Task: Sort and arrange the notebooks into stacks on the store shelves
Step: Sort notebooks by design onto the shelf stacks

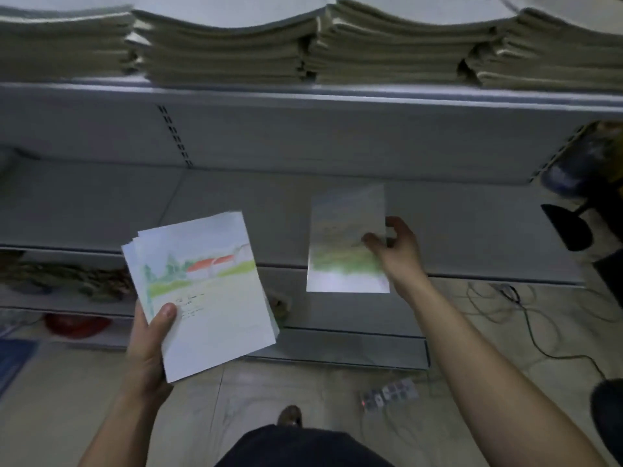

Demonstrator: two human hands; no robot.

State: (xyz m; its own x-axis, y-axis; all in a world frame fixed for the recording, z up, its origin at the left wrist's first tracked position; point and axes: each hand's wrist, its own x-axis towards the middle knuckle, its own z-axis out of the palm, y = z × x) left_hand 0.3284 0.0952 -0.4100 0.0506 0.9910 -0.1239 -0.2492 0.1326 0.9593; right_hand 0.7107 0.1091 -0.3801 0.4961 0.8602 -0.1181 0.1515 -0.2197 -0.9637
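On top shelf (303, 97), notebook stacks (229, 52).

Dim, flat, cool-grey indoor light, with no hard shadows or glare. Everything is soft with motion blur, worst on the single notebook (347, 241) at the right hand (399, 252). The notebooks (215, 298) in the left hand (148, 348) look slightly sharper and brightest. Wide-angle distortion bows the upper shelf (303, 96) and the stacks (229, 52).

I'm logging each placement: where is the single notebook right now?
Head view, right of centre: the right hand pinches the single notebook by its right edge over the grey shelf, beside the stack in the left hand.
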